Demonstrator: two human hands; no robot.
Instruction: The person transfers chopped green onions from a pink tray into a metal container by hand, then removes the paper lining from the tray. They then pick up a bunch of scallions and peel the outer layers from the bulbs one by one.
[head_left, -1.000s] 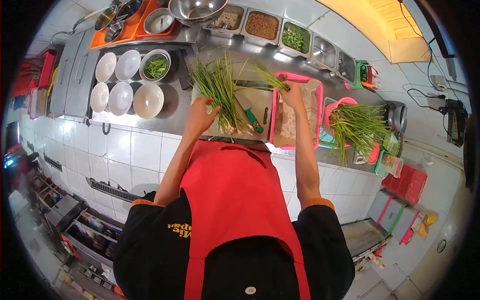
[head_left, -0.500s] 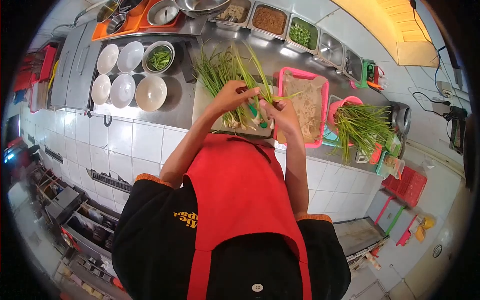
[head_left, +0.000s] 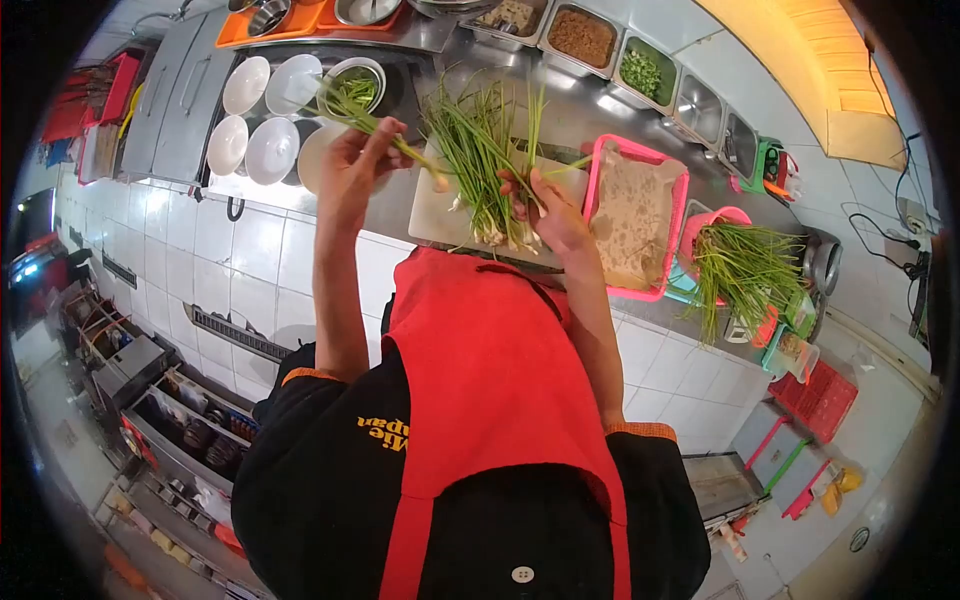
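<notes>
My left hand (head_left: 352,172) is raised over the near-left side of the counter, closed on a spring onion (head_left: 405,150) whose pale bulb end points right and whose green leaves trail up left. My right hand (head_left: 556,212) pinches a few green spring onion stalks (head_left: 533,130) at the right side of a pile. That pile of spring onions (head_left: 478,165) lies on a white cutting board (head_left: 430,213), bulbs toward me. Beyond my left hand stands a bowl of green pieces (head_left: 352,90).
Several white bowls (head_left: 272,150) stand at left. A pink-rimmed tray (head_left: 632,215) with a stained brownish lining sits right of the board, then a pink container (head_left: 690,240) heaped with spring onions (head_left: 745,265). Metal food pans (head_left: 645,75) line the back.
My left hand has moved left, away from the pile, carrying a spring onion. My right hand stays near the pile's right side, holding stalks. The view has shifted slightly.
</notes>
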